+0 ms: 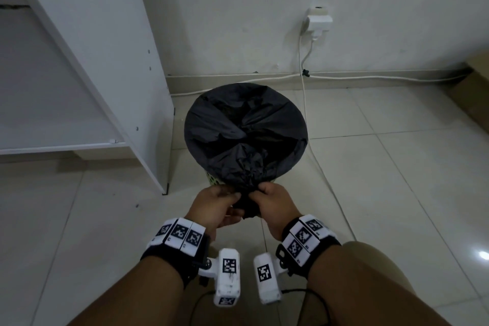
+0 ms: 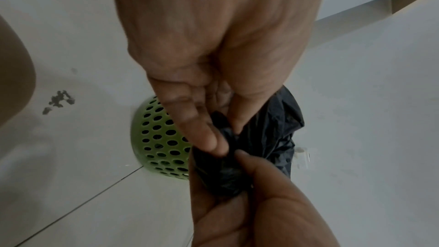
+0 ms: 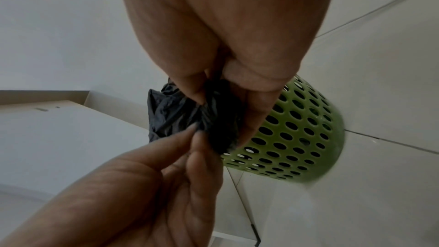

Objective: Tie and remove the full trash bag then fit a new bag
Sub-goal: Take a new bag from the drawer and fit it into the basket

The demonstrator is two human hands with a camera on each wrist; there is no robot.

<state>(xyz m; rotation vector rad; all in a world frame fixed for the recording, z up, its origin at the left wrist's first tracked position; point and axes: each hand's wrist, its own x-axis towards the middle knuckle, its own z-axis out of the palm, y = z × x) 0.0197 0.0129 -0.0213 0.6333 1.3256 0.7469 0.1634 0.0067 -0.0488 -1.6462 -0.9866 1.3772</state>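
Wrist cameras [image 1: 227, 276] nearest, one under each forearm | left hand [image 1: 215, 206] pinches bag [image 1: 244, 130] bunch at near rim | right hand [image 1: 272, 206] pinches same bunch, fingertips [image 3: 190, 85] closed on plastic | bag stretched over green bin [image 3: 297, 131] mouth | bin on tile floor [image 1: 397, 167] beside white shelf [image 1: 87, 61], near wall socket [image 1: 318, 21]

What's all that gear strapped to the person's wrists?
Both arms are bare, without sleeves or gloves. Each wrist carries a black strap topped with white blocks printed with black-and-white square codes. A small white camera box with its own code hangs from each strap, and thin black cables trail beneath.
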